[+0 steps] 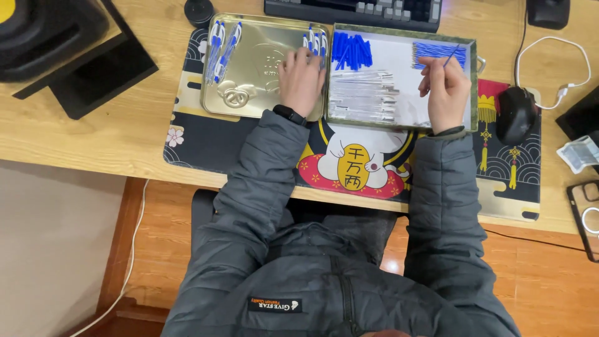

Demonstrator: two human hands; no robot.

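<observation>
Grey padded sleeves (pixel 349 249) framed the view. At the white tray's (pixel 399 56) far right corner a thin blue refill (pixel 450 56) was pinched by the right hand (pixel 444 90); finished blue-and-white pens (pixel 315 42) were covered by the left hand's (pixel 301 78) spread fingers at the gold tin lid's (pixel 249 68) right edge. Refill-picking was judged underway; a clear barrel (pixel 362 93) was needed next.

Your sleeves (pixel 262 181) are dark grey and quilted. The mat (pixel 499 181) under your arms is black with gold wave patterns, pink blossoms and a white cat holding a yellow oval over a red band. The lid (pixel 249 68) is pale gold; the tray (pixel 402 93) is white inside with a green rim. Caps (pixel 351 51) and refills (pixel 437 53) are bright blue, the tubes (pixel 362 93) clear. The table (pixel 81 137) is light wood, the mouse (pixel 515 114) black.
</observation>
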